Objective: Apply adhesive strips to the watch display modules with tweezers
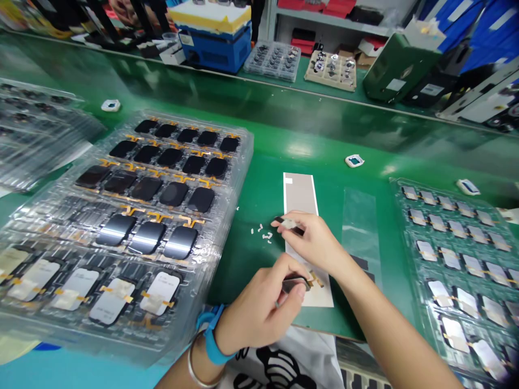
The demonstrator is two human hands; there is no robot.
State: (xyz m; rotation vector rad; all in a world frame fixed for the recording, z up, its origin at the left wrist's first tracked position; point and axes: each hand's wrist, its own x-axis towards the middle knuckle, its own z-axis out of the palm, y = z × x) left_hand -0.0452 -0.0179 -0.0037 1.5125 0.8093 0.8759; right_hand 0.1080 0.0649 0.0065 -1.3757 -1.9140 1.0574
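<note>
My left hand (265, 302), with a blue band and a bangle at the wrist, is closed around a small dark display module (295, 283). Its orange flex cable (315, 279) sticks out to the right. Just above it, my right hand (314, 237) pinches a slim dark-and-pale piece (288, 222), whose exact kind I cannot make out. Both hands are over a long pale sheet (300, 193) with a white border, which they partly cover. Several tiny white scraps (265, 235) lie on the green mat left of my right hand.
On the left, a stack of clear trays (214, 216) holds rows of display modules. Another clear tray (409, 237) with pale-backed modules is at right. A transparent film (360, 216) lies beside the sheet. A shelf behind carries a blue machine (219, 51) and trays of round parts (273, 59).
</note>
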